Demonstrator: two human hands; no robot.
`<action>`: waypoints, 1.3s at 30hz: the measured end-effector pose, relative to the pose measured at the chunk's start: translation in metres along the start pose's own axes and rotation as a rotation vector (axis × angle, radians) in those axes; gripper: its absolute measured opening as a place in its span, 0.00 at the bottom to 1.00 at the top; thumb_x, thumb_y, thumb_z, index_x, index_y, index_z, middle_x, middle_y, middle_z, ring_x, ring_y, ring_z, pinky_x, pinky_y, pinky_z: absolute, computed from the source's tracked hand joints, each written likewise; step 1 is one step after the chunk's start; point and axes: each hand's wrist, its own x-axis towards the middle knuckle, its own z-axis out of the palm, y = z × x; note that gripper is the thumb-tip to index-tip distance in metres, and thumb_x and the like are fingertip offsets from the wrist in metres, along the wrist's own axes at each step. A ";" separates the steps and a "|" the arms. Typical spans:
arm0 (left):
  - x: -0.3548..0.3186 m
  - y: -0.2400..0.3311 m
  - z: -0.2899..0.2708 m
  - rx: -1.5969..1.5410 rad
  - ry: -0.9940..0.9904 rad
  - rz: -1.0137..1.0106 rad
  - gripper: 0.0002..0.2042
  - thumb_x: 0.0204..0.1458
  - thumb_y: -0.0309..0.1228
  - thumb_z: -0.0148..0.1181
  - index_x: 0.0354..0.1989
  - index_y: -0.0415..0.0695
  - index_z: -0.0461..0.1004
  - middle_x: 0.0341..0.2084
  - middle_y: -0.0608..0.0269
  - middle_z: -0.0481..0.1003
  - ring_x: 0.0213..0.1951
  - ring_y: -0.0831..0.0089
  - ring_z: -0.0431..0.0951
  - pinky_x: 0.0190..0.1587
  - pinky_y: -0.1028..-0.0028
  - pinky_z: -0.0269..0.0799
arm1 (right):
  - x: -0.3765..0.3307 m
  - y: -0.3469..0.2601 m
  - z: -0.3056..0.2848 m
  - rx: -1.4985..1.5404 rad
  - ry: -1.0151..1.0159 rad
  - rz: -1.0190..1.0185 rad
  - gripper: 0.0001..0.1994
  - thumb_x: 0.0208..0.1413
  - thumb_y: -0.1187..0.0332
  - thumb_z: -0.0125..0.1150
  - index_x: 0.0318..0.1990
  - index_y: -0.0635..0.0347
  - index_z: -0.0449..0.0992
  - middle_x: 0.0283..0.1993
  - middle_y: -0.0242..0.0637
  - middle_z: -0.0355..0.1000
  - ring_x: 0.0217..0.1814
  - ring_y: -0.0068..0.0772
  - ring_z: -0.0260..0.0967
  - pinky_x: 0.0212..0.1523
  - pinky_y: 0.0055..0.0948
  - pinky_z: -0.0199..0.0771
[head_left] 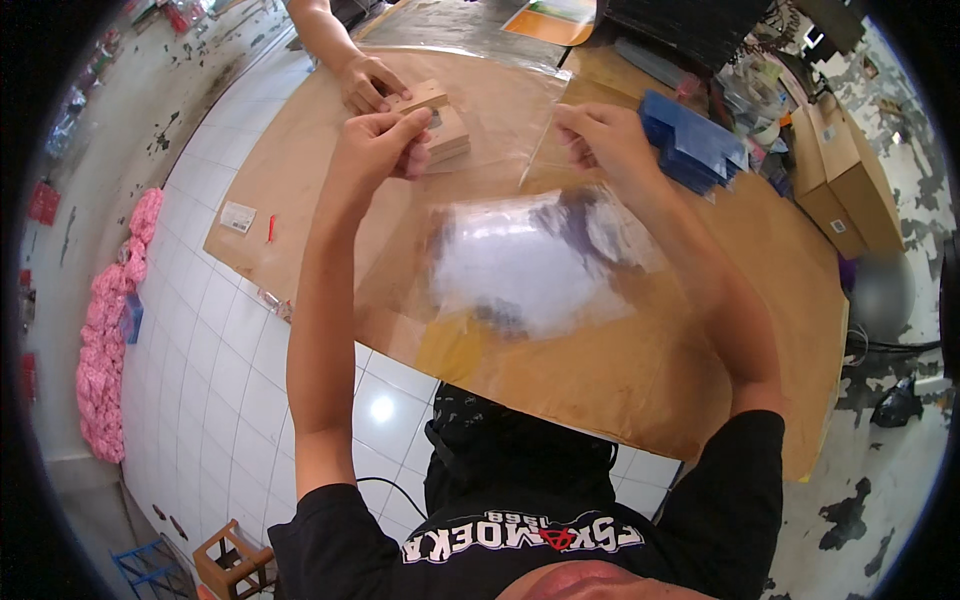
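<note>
My left hand (380,148) is closed, thumb pressed against its curled fingers, just in front of a small stack of flat brown cardboard boxes (452,140). Across the table my right hand (603,135) is also closed, its fingertips drawn together. Whatever either hand grips is too thin or clear to make out. Another person's hand (368,82) reaches in from the far side and rests on the top box. Below my hands, a shiny whitish patch (530,265) glares on the brown-covered table (720,370).
Blue folded pieces (695,145) lie stacked beyond my right forearm. Larger cardboard boxes (850,180) and plastic-wrapped clutter stand at the right edge. A white label (237,217) and a small red item (271,229) lie at the left. Pink bundles (115,340) line the floor.
</note>
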 end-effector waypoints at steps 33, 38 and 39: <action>0.025 -0.065 -0.047 -0.109 0.264 -0.246 0.20 0.51 0.46 0.62 0.31 0.36 0.76 0.22 0.60 0.75 0.20 0.76 0.75 0.24 0.77 0.75 | 0.105 0.038 0.047 0.097 -0.208 0.166 0.17 0.52 0.60 0.64 0.42 0.64 0.73 0.32 0.33 0.72 0.26 0.18 0.68 0.26 0.17 0.69; 0.024 -0.068 -0.051 -0.107 0.215 -0.206 0.17 0.51 0.42 0.62 0.32 0.36 0.76 0.23 0.61 0.75 0.22 0.76 0.75 0.27 0.77 0.76 | 0.104 0.038 0.048 0.138 -0.191 0.160 0.15 0.51 0.66 0.61 0.44 0.65 0.72 0.32 0.34 0.73 0.27 0.20 0.69 0.26 0.18 0.69; 0.025 -0.070 -0.052 -0.105 0.208 -0.200 0.16 0.51 0.41 0.62 0.32 0.37 0.76 0.23 0.61 0.75 0.22 0.76 0.75 0.27 0.77 0.76 | 0.104 0.038 0.048 0.125 -0.201 0.162 0.16 0.52 0.65 0.61 0.46 0.64 0.71 0.33 0.32 0.74 0.29 0.19 0.70 0.28 0.17 0.69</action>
